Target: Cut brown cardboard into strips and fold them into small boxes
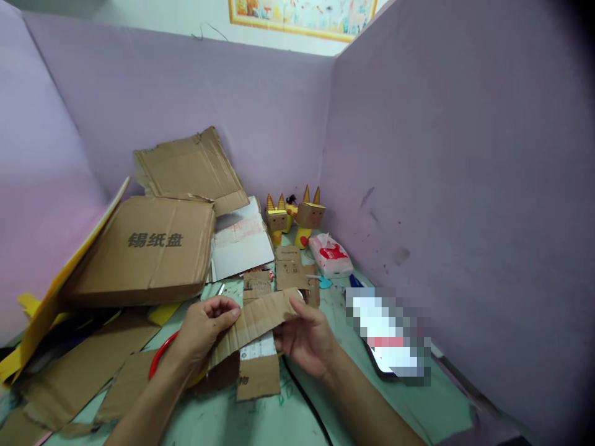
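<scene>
Your left hand [204, 325] and right hand [304, 337] pinch opposite ends of a corrugated cardboard strip [253, 323] above the green table [260, 421]; flattened cardboard box [149, 248] sits left.

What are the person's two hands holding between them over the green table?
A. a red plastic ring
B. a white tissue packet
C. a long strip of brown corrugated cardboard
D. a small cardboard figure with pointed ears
C: the left hand and the right hand each grip one end of the long strip of brown corrugated cardboard, while the other things lie or stand apart on the table.
</scene>
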`<state>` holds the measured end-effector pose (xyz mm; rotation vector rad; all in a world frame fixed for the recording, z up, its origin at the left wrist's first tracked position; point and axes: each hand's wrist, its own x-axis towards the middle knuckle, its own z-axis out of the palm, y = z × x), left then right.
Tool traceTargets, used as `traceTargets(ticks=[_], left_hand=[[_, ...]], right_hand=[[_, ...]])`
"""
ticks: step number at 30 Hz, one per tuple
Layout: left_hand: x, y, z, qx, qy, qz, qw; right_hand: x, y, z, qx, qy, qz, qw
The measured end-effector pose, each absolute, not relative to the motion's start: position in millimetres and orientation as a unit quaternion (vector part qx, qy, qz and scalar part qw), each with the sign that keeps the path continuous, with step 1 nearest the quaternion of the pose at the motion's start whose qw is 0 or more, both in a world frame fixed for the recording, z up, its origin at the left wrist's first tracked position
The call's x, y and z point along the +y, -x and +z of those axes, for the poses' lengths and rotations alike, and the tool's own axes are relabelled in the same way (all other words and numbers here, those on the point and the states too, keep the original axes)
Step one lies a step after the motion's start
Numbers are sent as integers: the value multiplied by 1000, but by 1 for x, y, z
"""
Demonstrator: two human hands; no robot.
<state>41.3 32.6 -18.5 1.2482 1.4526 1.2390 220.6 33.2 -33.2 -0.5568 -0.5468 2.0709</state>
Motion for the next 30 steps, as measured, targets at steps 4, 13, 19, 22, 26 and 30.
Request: traceTargets(ticks=[4, 13, 19, 22, 26, 30], left_hand=[[30, -38, -21, 590, -596, 459, 294], [16, -50, -16, 500, -757, 386, 166], [12, -75, -23, 529, -546, 508, 405], [11, -83, -17, 491, -433, 546, 523], [11, -78, -8, 463, -370, 564, 575], [13, -70, -9, 463, -382, 550, 580]], right_hand=[[38, -218, -34, -213, 252, 819, 470], [48, -227, -32, -147, 230, 793, 544], [44, -223, -38, -182, 220, 804, 522], [44, -223, -40, -211, 233, 784, 536], [43, -222, -40, -207, 226, 785, 538], [41, -219, -41, -213, 252, 796, 507]])
